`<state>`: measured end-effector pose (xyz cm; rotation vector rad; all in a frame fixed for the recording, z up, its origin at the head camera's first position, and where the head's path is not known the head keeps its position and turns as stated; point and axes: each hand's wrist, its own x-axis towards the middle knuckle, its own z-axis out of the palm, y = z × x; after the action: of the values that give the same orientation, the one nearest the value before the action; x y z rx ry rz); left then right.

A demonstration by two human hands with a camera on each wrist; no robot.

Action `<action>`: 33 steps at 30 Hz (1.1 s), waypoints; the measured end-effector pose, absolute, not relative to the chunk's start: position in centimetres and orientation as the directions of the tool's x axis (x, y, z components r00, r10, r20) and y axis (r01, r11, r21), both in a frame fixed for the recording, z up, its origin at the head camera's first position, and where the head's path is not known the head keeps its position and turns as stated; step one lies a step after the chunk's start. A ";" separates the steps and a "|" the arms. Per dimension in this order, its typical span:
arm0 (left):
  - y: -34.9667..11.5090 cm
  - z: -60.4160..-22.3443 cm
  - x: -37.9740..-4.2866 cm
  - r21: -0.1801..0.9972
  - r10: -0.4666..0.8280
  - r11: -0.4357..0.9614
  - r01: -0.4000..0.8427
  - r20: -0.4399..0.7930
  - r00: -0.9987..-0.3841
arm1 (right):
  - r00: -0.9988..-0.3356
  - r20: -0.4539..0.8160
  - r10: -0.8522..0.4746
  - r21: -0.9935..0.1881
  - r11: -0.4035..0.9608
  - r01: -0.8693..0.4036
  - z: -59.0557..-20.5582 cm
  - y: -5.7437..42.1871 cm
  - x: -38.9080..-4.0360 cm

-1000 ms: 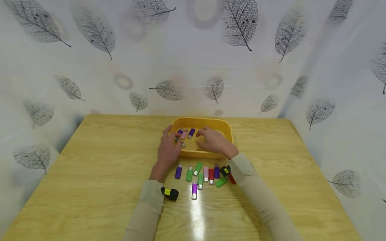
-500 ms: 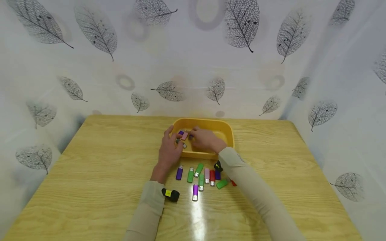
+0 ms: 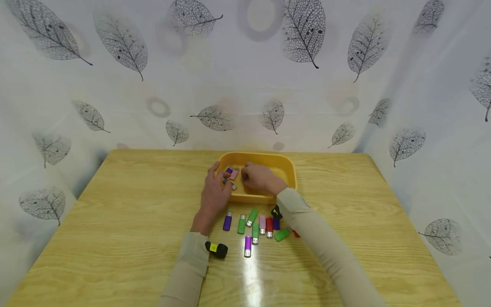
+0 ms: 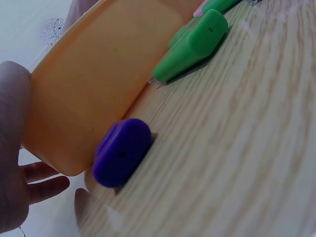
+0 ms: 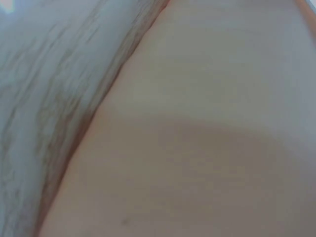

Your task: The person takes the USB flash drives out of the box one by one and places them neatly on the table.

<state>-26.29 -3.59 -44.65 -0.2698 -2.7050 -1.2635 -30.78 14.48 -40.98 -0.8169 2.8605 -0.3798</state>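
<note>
A yellow plastic tray (image 3: 253,199) stands at the back of the table. My left hand (image 3: 216,189) holds its left end, with fingers outside the wall and the thumb over the rim. Inside the tray, my right hand (image 3: 261,178) pinches a purple USB flash drive, which the curled fingers hide. Left of those fingers lie a pink USB flash drive (image 3: 233,174), a purple one (image 3: 229,170) and a dark one with a metal plug (image 3: 230,184). In the left wrist view a purple USB flash drive (image 4: 122,153) rests beside the tray wall. Forearm fills most of the right wrist view.
In front of the tray several USB flash drives lie on the wooden table (image 3: 134,213): green (image 3: 241,224), pink (image 3: 262,224), red (image 3: 270,227) and shiny purple (image 3: 247,246). A black wrist camera (image 3: 217,249) sits at the left cuff. A leaf-patterned curtain (image 3: 238,76) hangs behind.
My right hand has moved left inside the tray and closed its fingers over the purple USB flash drive that showed there before. My left hand stays on the tray's left end.
</note>
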 end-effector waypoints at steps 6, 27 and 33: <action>-3.6 -44.8 -26.2 0.742 0.107 0.630 0.230 0.211 -0.972 | -0.841 -0.058 -0.538 -0.267 0.820 -0.507 -41.0 14.6 -30.8; -3.6 -45.3 -26.2 0.737 0.102 0.635 0.232 0.217 -0.971 | -0.863 -0.121 -0.490 -0.271 0.853 -0.446 -41.3 14.6 -30.8; -3.5 -45.1 -26.3 0.739 0.093 0.633 0.232 0.224 -0.970 | -0.862 -0.127 -0.490 -0.294 0.849 -0.439 -41.3 14.5 -30.9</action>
<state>-26.27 -3.52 -45.05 -0.2697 -2.6875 -1.2504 -30.95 14.53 -41.31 -0.7182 2.8286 -0.3801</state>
